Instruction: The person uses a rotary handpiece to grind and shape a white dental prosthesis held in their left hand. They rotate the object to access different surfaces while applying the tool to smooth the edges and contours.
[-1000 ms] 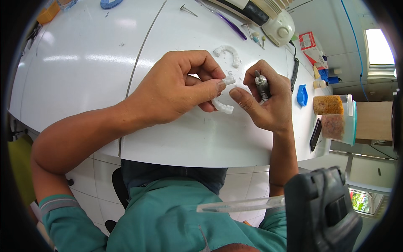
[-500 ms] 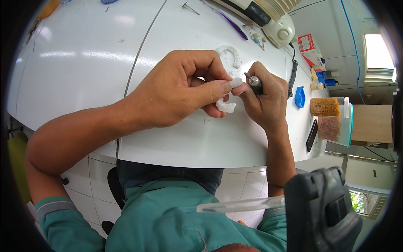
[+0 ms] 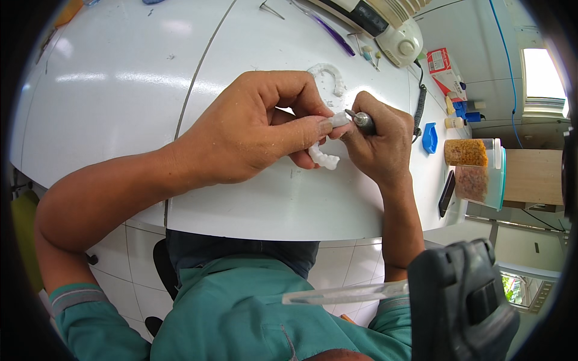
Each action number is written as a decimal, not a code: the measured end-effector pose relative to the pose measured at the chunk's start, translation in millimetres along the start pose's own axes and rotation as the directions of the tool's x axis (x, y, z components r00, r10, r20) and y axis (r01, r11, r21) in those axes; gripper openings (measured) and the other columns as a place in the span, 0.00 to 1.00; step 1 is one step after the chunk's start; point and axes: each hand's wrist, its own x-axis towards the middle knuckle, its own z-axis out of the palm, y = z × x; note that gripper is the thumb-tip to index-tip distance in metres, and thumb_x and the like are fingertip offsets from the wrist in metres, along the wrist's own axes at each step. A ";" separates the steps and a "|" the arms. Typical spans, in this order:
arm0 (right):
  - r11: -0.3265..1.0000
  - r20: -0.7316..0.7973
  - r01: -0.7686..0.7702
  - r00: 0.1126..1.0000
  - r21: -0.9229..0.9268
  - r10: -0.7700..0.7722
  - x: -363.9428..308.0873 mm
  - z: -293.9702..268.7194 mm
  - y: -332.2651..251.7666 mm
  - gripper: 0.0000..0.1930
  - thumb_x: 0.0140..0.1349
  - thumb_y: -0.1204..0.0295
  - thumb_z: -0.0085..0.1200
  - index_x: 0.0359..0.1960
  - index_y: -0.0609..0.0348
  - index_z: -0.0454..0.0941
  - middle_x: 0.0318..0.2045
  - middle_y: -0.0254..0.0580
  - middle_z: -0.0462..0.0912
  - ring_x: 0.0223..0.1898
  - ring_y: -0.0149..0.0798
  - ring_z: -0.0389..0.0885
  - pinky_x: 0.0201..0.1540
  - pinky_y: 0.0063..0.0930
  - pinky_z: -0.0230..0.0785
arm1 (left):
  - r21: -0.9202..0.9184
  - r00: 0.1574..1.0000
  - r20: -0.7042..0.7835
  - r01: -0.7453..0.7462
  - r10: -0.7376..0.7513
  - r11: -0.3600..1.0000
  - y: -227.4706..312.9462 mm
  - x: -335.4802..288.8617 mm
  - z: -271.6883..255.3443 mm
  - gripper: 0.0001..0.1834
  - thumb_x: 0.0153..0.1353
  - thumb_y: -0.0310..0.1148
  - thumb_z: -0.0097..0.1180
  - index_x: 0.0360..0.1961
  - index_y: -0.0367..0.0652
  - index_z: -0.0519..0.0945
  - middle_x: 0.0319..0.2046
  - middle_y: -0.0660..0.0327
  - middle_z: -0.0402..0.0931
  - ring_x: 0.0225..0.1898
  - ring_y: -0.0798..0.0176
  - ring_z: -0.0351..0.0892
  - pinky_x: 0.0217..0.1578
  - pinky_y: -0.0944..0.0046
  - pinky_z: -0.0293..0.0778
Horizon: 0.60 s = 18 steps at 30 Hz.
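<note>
Between its thumb and fingers my left hand (image 3: 253,135) pinches a whitish, translucent dental aligner (image 3: 325,159). One end of the arch hangs below the fingers, and the other pokes out toward the right. Closed around a metal rotary handpiece (image 3: 365,123) is my right hand (image 3: 388,135). The handpiece's short bit points left and appears to meet the aligner's upper end, with my right thumb close beside it. Most of the handpiece is hidden in the palm. Just beyond my hands, a second translucent aligner (image 3: 328,73) lies on the white table (image 3: 271,207), with small crumbs around it.
A cream machine with a dial (image 3: 399,43) stands at the back, its coiled black cord (image 3: 419,105) running along the right. A purple pen-like tool (image 3: 334,33) and small rotary bits (image 3: 368,54) lie near it. Rightward are a blue tray (image 3: 430,138), phone (image 3: 447,194) and tubs (image 3: 475,153).
The handpiece's bit has shifted slightly left and down, closer to the aligner's upper end. The aligner has tilted a little, its lower end dropping slightly.
</note>
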 end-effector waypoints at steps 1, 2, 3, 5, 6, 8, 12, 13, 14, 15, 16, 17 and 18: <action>1.000 0.004 0.003 1.000 -0.006 -0.003 -0.3 -0.1 -0.1 0.27 0.50 0.44 0.75 0.22 0.53 0.75 0.11 0.32 0.73 0.14 0.31 0.73 0.17 0.24 0.60 | 0.004 1.000 0.000 0.002 -0.002 1.000 0.3 -0.4 -0.1 0.06 0.72 0.29 0.59 0.44 0.36 0.79 0.39 0.57 0.84 0.36 0.72 0.86 0.33 0.73 0.86; 1.000 0.005 0.001 1.000 -0.004 -0.001 -0.9 -0.1 -0.1 0.27 0.50 0.44 0.75 0.22 0.53 0.76 0.11 0.32 0.73 0.14 0.31 0.73 0.17 0.24 0.60 | 0.009 1.000 0.001 0.004 -0.004 1.000 0.6 -0.8 -0.1 0.06 0.72 0.29 0.59 0.43 0.36 0.79 0.40 0.57 0.84 0.36 0.72 0.86 0.33 0.73 0.86; 1.000 0.007 0.000 1.000 -0.002 0.000 -1.4 -0.1 -0.1 0.27 0.50 0.45 0.75 0.22 0.53 0.76 0.11 0.32 0.73 0.14 0.31 0.73 0.18 0.24 0.60 | 0.013 1.000 -0.001 0.003 -0.003 1.000 0.5 -1.3 -0.2 0.06 0.72 0.29 0.59 0.43 0.36 0.79 0.39 0.57 0.84 0.36 0.72 0.86 0.33 0.73 0.86; 1.000 0.011 -0.009 1.000 0.000 0.009 -1.2 -0.8 -0.4 0.26 0.51 0.45 0.75 0.22 0.53 0.76 0.11 0.32 0.73 0.14 0.31 0.73 0.18 0.24 0.60 | 0.018 1.000 0.002 0.004 -0.004 1.000 1.9 -0.4 -1.3 0.06 0.72 0.29 0.59 0.43 0.36 0.78 0.39 0.57 0.84 0.35 0.73 0.85 0.33 0.74 0.86; 1.000 0.015 -0.013 1.000 0.001 0.013 -1.1 -1.0 -0.5 0.26 0.51 0.45 0.75 0.22 0.53 0.76 0.11 0.32 0.73 0.14 0.31 0.73 0.18 0.25 0.60 | 0.019 1.000 0.002 0.008 -0.008 1.000 2.8 0.1 -1.7 0.07 0.72 0.29 0.60 0.43 0.36 0.78 0.39 0.57 0.84 0.35 0.73 0.85 0.33 0.74 0.85; 1.000 0.019 -0.010 1.000 0.001 0.010 -1.1 -0.9 -0.7 0.26 0.51 0.46 0.75 0.22 0.53 0.76 0.11 0.32 0.73 0.14 0.31 0.73 0.18 0.25 0.61 | 0.025 1.000 -0.003 0.012 -0.012 1.000 3.6 -0.4 -1.3 0.07 0.71 0.29 0.60 0.43 0.36 0.78 0.39 0.57 0.84 0.35 0.73 0.85 0.33 0.75 0.85; 1.000 0.028 -0.002 1.000 -0.013 0.002 -0.3 -1.4 -2.6 0.26 0.51 0.46 0.75 0.21 0.53 0.76 0.11 0.33 0.73 0.14 0.32 0.73 0.18 0.26 0.61 | 0.013 1.000 -0.017 0.022 -0.022 1.000 2.7 -0.7 -1.5 0.07 0.71 0.29 0.60 0.43 0.36 0.78 0.38 0.57 0.84 0.33 0.74 0.85 0.32 0.75 0.85; 1.000 0.031 0.002 1.000 -0.018 -0.001 -0.5 -1.3 -2.8 0.26 0.51 0.47 0.75 0.21 0.53 0.76 0.11 0.33 0.73 0.14 0.33 0.73 0.18 0.27 0.61 | 0.013 1.000 -0.018 0.024 -0.024 1.000 3.1 -1.1 -1.2 0.07 0.71 0.29 0.60 0.43 0.36 0.78 0.37 0.57 0.83 0.33 0.74 0.85 0.32 0.75 0.85; 1.000 0.028 -0.003 1.000 -0.012 0.003 -1.0 -0.8 -2.7 0.25 0.52 0.47 0.75 0.21 0.53 0.76 0.11 0.33 0.73 0.14 0.33 0.73 0.18 0.27 0.61 | 0.014 0.999 -0.020 0.027 -0.027 1.000 3.2 -1.4 -0.9 0.07 0.71 0.29 0.60 0.43 0.36 0.78 0.37 0.57 0.83 0.33 0.74 0.85 0.32 0.75 0.85; 1.000 0.025 -0.008 1.000 -0.007 0.008 -1.5 -0.3 -2.6 0.25 0.52 0.47 0.75 0.21 0.53 0.75 0.11 0.33 0.73 0.14 0.33 0.72 0.18 0.27 0.61 | 0.015 0.999 -0.023 0.026 -0.026 1.000 2.4 -1.5 -0.6 0.07 0.71 0.29 0.60 0.43 0.36 0.78 0.37 0.57 0.83 0.33 0.74 0.85 0.32 0.75 0.85; 1.000 0.023 -0.014 1.000 -0.002 0.014 -1.6 -0.2 -2.7 0.25 0.52 0.47 0.75 0.21 0.53 0.75 0.11 0.33 0.73 0.14 0.33 0.72 0.18 0.27 0.61 | 0.016 0.999 -0.025 0.025 -0.025 1.000 1.9 -1.5 -0.6 0.08 0.71 0.29 0.60 0.43 0.36 0.78 0.36 0.58 0.83 0.33 0.74 0.84 0.32 0.75 0.85; 1.000 0.027 -0.014 1.000 -0.004 0.014 -1.6 -0.2 -2.8 0.25 0.52 0.48 0.75 0.21 0.53 0.75 0.11 0.33 0.73 0.14 0.34 0.72 0.18 0.28 0.61 | 0.016 0.999 -0.027 0.025 -0.025 1.000 1.6 -1.5 -0.6 0.08 0.71 0.29 0.61 0.43 0.36 0.78 0.36 0.58 0.83 0.32 0.74 0.84 0.32 0.75 0.85; 1.000 0.031 -0.014 0.999 -0.005 0.014 -1.5 -0.3 -2.9 0.25 0.53 0.48 0.75 0.21 0.53 0.75 0.11 0.34 0.73 0.14 0.34 0.72 0.18 0.28 0.61 | 0.013 0.999 -0.025 0.028 -0.028 1.000 1.8 -1.5 -0.8 0.08 0.71 0.29 0.61 0.43 0.36 0.78 0.36 0.58 0.83 0.33 0.74 0.84 0.32 0.75 0.85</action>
